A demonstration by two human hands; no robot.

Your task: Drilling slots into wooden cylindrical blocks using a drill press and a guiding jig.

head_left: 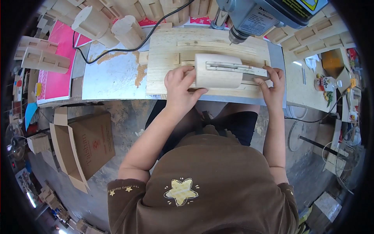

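Observation:
A pale wooden cylinder lies on its side on a wooden board. A long narrow strip runs along its top and juts out past its right end; the strip's exact material I cannot tell. My left hand grips the cylinder's left end, with fingers behind and thumb at the near side. At the other side, my right hand pinches the strip's outer end between fingers and thumb. Beyond the cylinder, the chuck of a drill press hangs above the board, apart from the wood.
More wooden cylinders stand at the back left, others at the back right. A black cable crosses the table. Right of the board stands a plastic cup. An opened cardboard box sits on the floor at left.

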